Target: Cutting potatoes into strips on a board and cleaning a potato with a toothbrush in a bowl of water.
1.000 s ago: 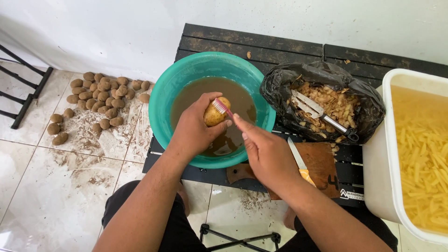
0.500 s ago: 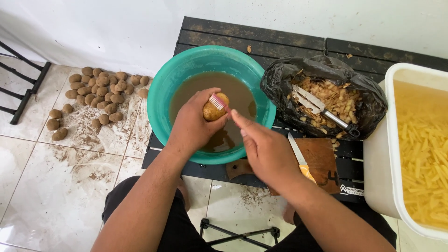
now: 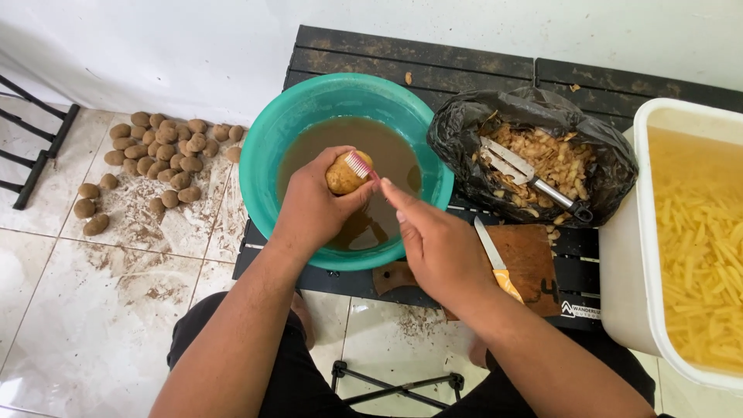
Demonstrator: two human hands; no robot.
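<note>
Far right: white tub (image 3: 646, 232) of potato strips. Centre: teal basin (image 3: 263, 147) of brown water. Above it, left hand (image 3: 313, 205) clamped on potato (image 3: 342, 176); right hand (image 3: 437, 248) gripping small brush (image 3: 358, 164), bristles touching potato.

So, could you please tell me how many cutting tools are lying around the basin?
2: a peeler lies on the peelings in the black bag, and a yellow-handled knife rests on the wooden board. Others may be buried under peelings.

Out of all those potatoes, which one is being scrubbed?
The potato in the left hand, over the teal basin, brush against it. The others lie piled on the floor.
</note>
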